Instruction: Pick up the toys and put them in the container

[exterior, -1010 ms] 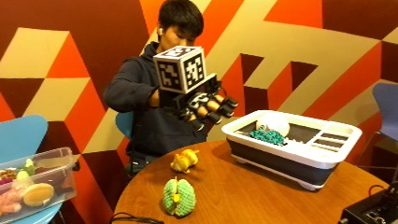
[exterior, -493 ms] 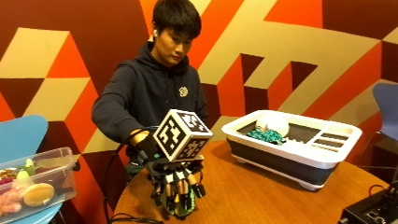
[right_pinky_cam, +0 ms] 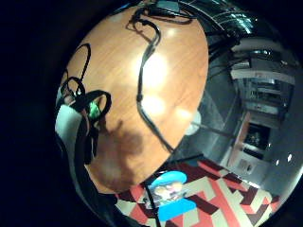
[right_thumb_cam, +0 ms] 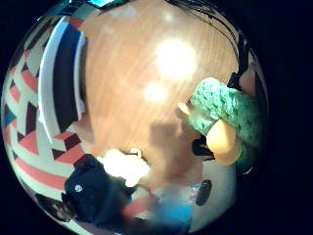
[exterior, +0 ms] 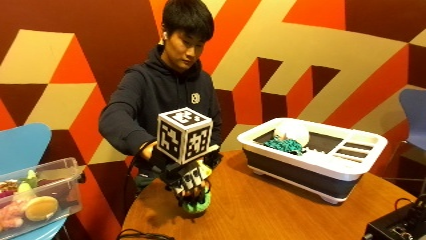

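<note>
The right hand [exterior: 188,180] had been brought down from chest height onto the green knitted toy [exterior: 197,204] on the desk [exterior: 279,210], fingers curled around it. The container [exterior: 313,157] was seen at two o'clock; lifting was judged next.

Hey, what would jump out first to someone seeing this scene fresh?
The gloved right hand reaching down over a green crocheted toy at the near edge of the round wooden table. Next, the white-rimmed container at the table's far side, with a teal toy inside.
</note>
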